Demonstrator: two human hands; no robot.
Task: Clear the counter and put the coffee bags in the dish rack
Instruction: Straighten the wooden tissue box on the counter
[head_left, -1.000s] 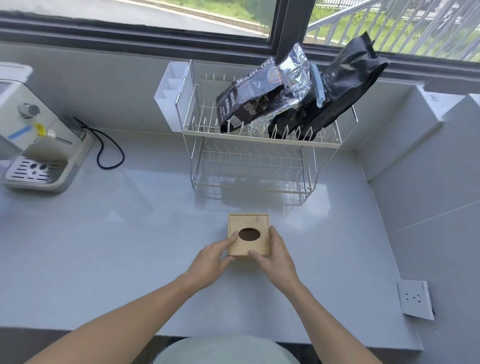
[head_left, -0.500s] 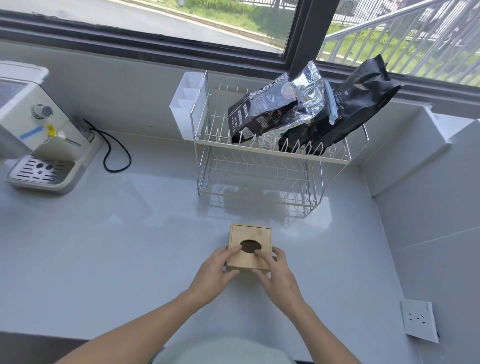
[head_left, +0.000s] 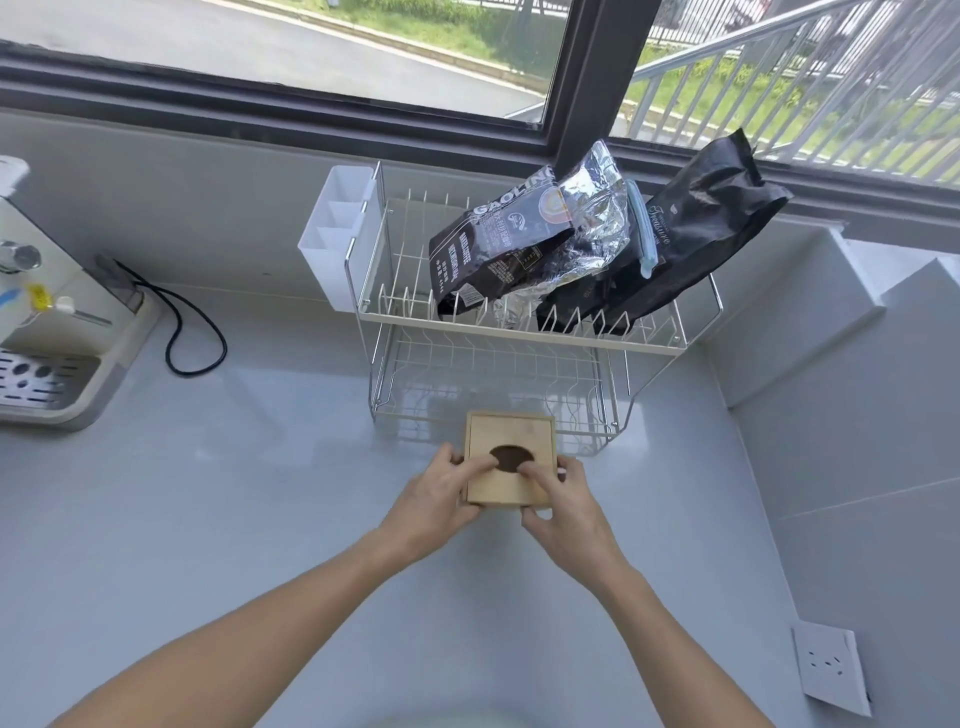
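A square wooden box (head_left: 511, 441) with an oval hole in its lid sits on the white counter just in front of the dish rack (head_left: 519, 332). My left hand (head_left: 434, 501) grips its left side and my right hand (head_left: 563, 501) its right side, with a finger of each reaching over the lid to the hole. Three coffee bags lean in the rack's upper tier: a dark printed bag (head_left: 493, 249), a silver foil bag (head_left: 597, 228) and a black bag (head_left: 691, 234). The lower tier holds nothing.
A white utensil caddy (head_left: 332, 239) hangs on the rack's left end. A cream coffee machine (head_left: 47, 332) with a black cord (head_left: 192, 332) stands at the far left. The wall rises on the right with a socket (head_left: 831, 670). A window runs along the back.
Both hands have slid the wooden box away from me toward the rack's foot. Their fingers have crept from the box's sides onto the lid by the hole.
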